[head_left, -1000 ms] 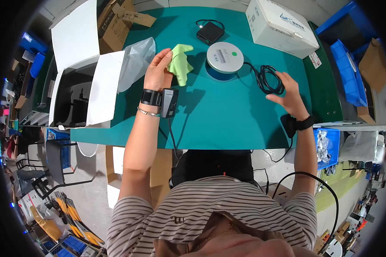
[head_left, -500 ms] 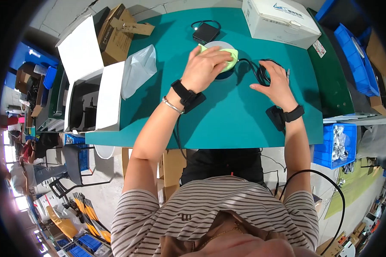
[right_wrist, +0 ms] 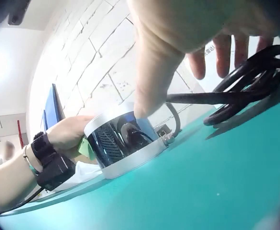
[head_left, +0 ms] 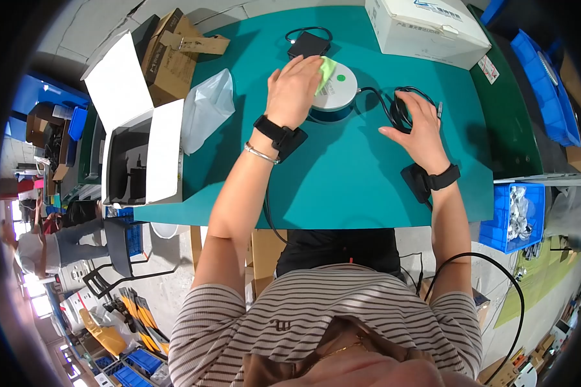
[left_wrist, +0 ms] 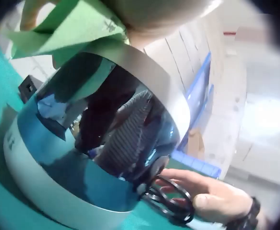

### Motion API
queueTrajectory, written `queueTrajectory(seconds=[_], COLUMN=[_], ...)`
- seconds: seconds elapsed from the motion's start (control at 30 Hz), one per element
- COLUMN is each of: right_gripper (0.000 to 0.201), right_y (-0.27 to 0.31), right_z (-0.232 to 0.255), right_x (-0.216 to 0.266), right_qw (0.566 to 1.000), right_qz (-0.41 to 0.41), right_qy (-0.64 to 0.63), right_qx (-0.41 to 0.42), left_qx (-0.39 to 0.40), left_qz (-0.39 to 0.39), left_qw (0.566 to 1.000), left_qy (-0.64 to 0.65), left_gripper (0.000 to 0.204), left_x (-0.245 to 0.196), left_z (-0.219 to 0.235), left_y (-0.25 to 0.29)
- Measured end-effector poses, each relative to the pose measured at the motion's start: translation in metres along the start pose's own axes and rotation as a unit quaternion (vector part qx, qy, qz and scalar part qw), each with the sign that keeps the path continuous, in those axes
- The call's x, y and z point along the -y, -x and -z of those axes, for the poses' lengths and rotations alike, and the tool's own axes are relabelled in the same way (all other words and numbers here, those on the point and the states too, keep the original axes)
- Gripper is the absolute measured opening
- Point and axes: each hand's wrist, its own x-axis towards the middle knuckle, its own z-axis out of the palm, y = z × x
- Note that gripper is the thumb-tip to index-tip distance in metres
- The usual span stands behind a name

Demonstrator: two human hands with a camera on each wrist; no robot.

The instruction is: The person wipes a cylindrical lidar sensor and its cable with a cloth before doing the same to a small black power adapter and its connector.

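Note:
A round lidar sensor (head_left: 342,94) with a silver cap and a dark glossy band stands upright on the green tabletop. My left hand (head_left: 293,93) grips a light green cloth (head_left: 326,73) against the left side of the cap. In the left wrist view the cloth (left_wrist: 78,28) lies bunched over the cap's rim, above the reflective band. My right hand (head_left: 421,132) is at a coiled black cable (head_left: 397,111) that runs to the sensor's side, its thumb and fingers spread apart. The right wrist view shows the cable (right_wrist: 245,72) beyond these fingers, lying on the tabletop.
A black adapter box (head_left: 308,45) with a short lead sits behind the sensor. On the left are an open white box (head_left: 164,155), a plastic bag (head_left: 208,109) and a brown carton (head_left: 174,59). A closed white box (head_left: 432,39) stands at the back right.
My left hand brought the cloth from the left onto the sensor's cap, then slid it back to the left edge, uncovering the green dot. The right hand moved slightly left toward the cable.

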Motion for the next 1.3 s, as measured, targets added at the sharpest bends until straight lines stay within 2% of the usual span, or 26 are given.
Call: queueTrajectory(seconds=[0.03,0.1,0.13,0.17,0.23,0.3,0.37,0.43,0.53,0.67,0.73,0.77,0.8,0.83,0.9,1.0,1.03,1.1,1.13,1.2,1.23,1.3], right_gripper=[0.072,0.072,0.072,0.072,0.072,0.074,0.076,0.081,0.086,0.079,0.072,0.072,0.071,0.071,0.072,0.074,0.074,0.075,0.075,0.075,0.075,0.074], right_y=[-0.001,-0.005,-0.008,-0.016,-0.029,-0.046,-0.066,-0.081,-0.093,-0.090,-0.086,-0.083,-0.080,-0.076,-0.070,-0.064,-0.063,-0.062,-0.062,-0.065,-0.065,-0.061], right_z=[0.001,0.005,0.011,0.016,0.023,0.011,-0.008,-0.033,-0.056,-0.057,-0.050,-0.044,-0.036,-0.028,-0.017,-0.014,-0.015,-0.018,-0.018,-0.016,-0.014,-0.008], right_x=[0.001,0.008,0.019,0.031,0.061,0.084,0.100,0.104,0.108,0.110,0.102,0.096,0.091,0.084,0.072,0.063,0.061,0.056,0.052,0.046,0.046,0.053], right_qw=[1.000,0.997,0.997,0.997,0.994,0.991,0.986,0.985,0.987,0.987,0.987,0.988,0.985,0.976,0.976,0.960,0.960,0.944,0.943,0.937,0.937,0.917], right_qz=[0.004,0.010,0.016,0.020,0.081,0.118,0.165,0.168,0.112,0.105,0.155,0.148,0.162,0.176,0.158,0.131,0.131,0.141,0.142,0.141,0.143,0.158], right_qy=[0.000,-0.022,-0.026,-0.027,-0.073,-0.064,-0.012,0.015,0.069,0.081,0.009,0.016,-0.053,-0.121,-0.147,-0.240,-0.242,-0.294,-0.295,-0.312,-0.313,-0.352], right_qx=[0.001,-0.069,-0.071,-0.065,-0.009,0.000,0.006,0.026,0.095,0.088,0.043,0.043,0.037,0.029,0.041,0.055,0.057,0.050,0.054,0.065,0.068,0.106], left_qx=[-0.003,-0.022,-0.060,-0.063,-0.075,-0.090,-0.036,-0.050,-0.067,-0.066,-0.059,-0.054,-0.050,-0.049,-0.030,0.003,0.010,-0.008,-0.009,-0.071,-0.075,-0.055], left_qz=[0.002,0.130,0.137,0.143,0.176,0.192,0.292,0.287,0.273,0.230,0.237,0.244,0.248,0.226,0.183,0.094,0.042,-0.014,-0.009,0.018,0.086,0.126], left_qw=[1.000,0.980,0.981,0.980,0.976,0.970,0.894,0.879,0.864,0.870,0.862,0.854,0.854,0.852,0.851,0.891,0.919,0.966,0.966,0.973,0.951,0.917], left_qy=[-0.002,0.147,0.124,0.123,0.106,0.120,0.338,0.378,0.419,0.431,0.444,0.455,0.455,0.469,0.492,0.445,0.393,0.260,0.259,0.220,0.287,0.374], left_gripper=[0.029,0.027,0.025,0.025,0.025,0.026,0.026,0.027,0.027,0.027,0.024,0.022,0.020,0.020,0.019,0.014,0.014,0.016,0.016,0.017,0.017,0.017], left_x=[0.004,0.009,0.010,0.016,0.030,0.044,0.057,0.055,0.053,0.049,0.046,0.045,0.041,0.040,0.030,-0.004,-0.010,-0.019,-0.019,-0.011,-0.006,-0.001], left_z=[-0.001,0.002,0.002,0.002,0.001,-0.005,-0.011,-0.012,-0.018,-0.019,-0.015,-0.013,-0.008,-0.006,0.003,0.014,0.011,0.010,0.007,-0.003,-0.007,-0.010], left_y=[0.004,0.013,0.018,0.022,0.031,0.036,0.036,0.037,0.035,0.035,0.035,0.034,0.034,0.033,0.032,0.035,0.036,0.035,0.034,0.029,0.026,0.026])
